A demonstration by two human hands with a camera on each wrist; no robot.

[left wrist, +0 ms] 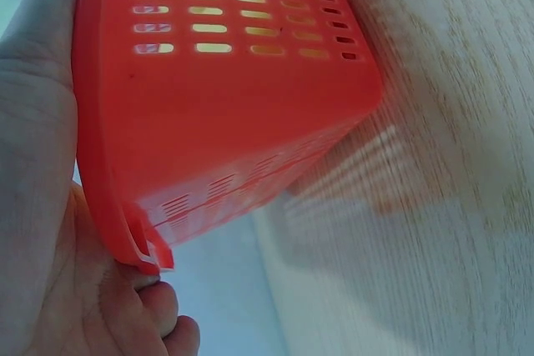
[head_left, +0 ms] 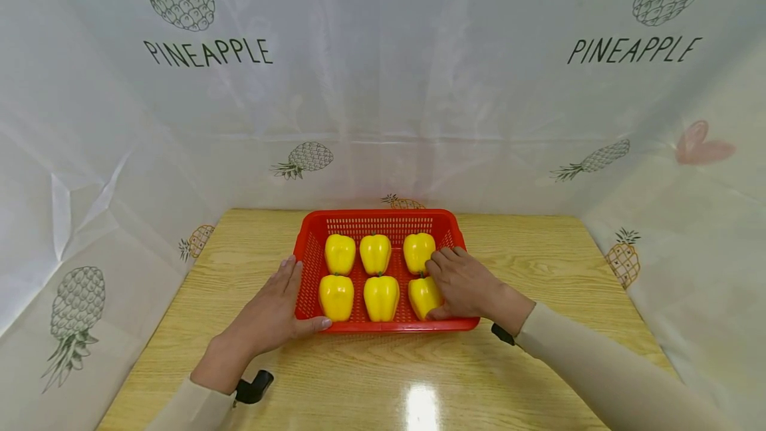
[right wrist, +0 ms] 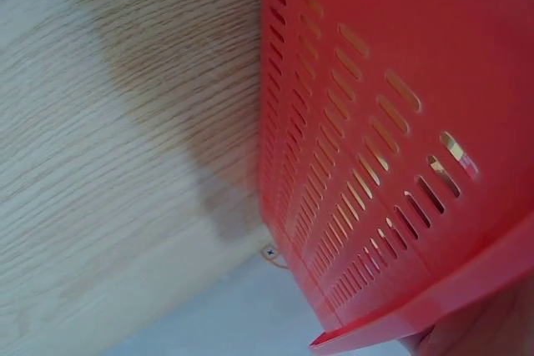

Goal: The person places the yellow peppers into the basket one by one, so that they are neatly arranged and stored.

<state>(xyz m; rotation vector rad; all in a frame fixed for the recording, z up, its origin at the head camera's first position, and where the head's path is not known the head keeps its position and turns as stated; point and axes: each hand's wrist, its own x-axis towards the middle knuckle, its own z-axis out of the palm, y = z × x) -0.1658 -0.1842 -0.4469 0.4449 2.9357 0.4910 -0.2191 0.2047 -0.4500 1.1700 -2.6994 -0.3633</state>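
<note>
A red plastic basket (head_left: pixel 389 326) with slotted walls sits on the table, holding several yellow bell peppers (head_left: pixel 381 298) in two rows. My left hand (head_left: pixel 272 304) rests against its near left corner, fingers stretched along the left rim and thumb along the front rim. From the left wrist, that hand (left wrist: pixel 50 206) lies along the basket's rim (left wrist: pixel 92 122). Reaching over the right wall, my right hand (head_left: pixel 463 281) grips the near right bell pepper (head_left: pixel 422 296), covering part of it. The right wrist view is mostly the basket's outer wall (right wrist: pixel 375 81), which hides the fingers.
The wooden table (head_left: pixel 514 238) extends to both sides and in front of the basket. White sheeting (head_left: pixel 419 118) printed with pineapples hangs behind and at both sides. Black wrist straps (head_left: pixel 254 386) show at both wrists.
</note>
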